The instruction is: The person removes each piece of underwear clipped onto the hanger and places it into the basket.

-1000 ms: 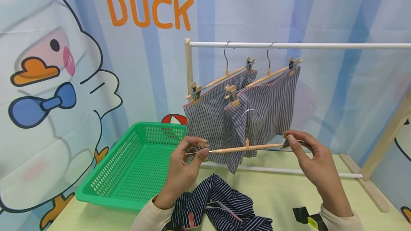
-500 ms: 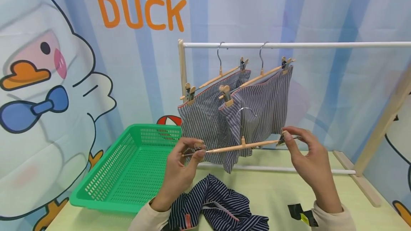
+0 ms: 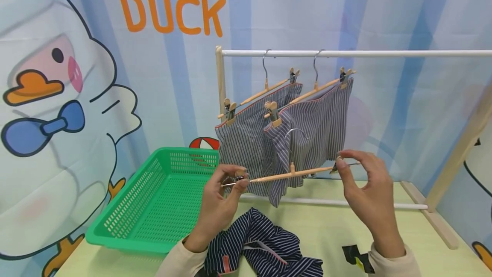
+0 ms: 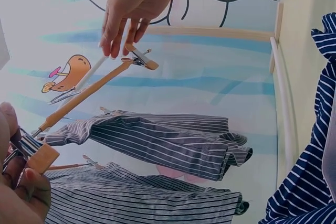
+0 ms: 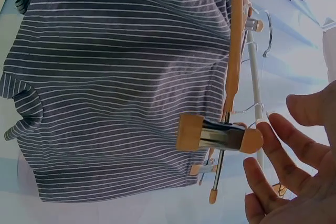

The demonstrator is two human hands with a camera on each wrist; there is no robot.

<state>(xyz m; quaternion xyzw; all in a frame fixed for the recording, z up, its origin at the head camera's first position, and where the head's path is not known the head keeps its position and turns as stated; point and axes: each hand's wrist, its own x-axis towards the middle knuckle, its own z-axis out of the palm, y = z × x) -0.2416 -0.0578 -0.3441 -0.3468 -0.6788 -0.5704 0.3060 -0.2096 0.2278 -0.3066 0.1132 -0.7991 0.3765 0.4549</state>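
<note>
A clip hanger (image 3: 273,177) with a wooden bar and metal hook is held up in front of the rack. My left hand (image 3: 220,198) grips the clip at its left end; the left wrist view shows fingers curled around that wooden-tipped clip (image 4: 42,157). At the other end, my right hand (image 3: 369,191) has thumb and fingertips right at the clip. In the right wrist view, its fingers are loosely spread beside this clip (image 5: 223,134), the thumb apart. Below the hands lies a crumpled navy striped garment (image 3: 265,238) on the table.
Two striped garments (image 3: 315,127) hang from clip hangers on a white rail (image 3: 384,54). The rack's wooden foot (image 3: 434,217) stands at right. A green basket (image 3: 127,243) sits left of the hands on the pale table (image 3: 338,225). A duck-print curtain hangs behind.
The right hand has shifted slightly left, and the right clip sits a little closer to the hanger's middle. The left hand keeps its grip. The view has shifted slightly.
</note>
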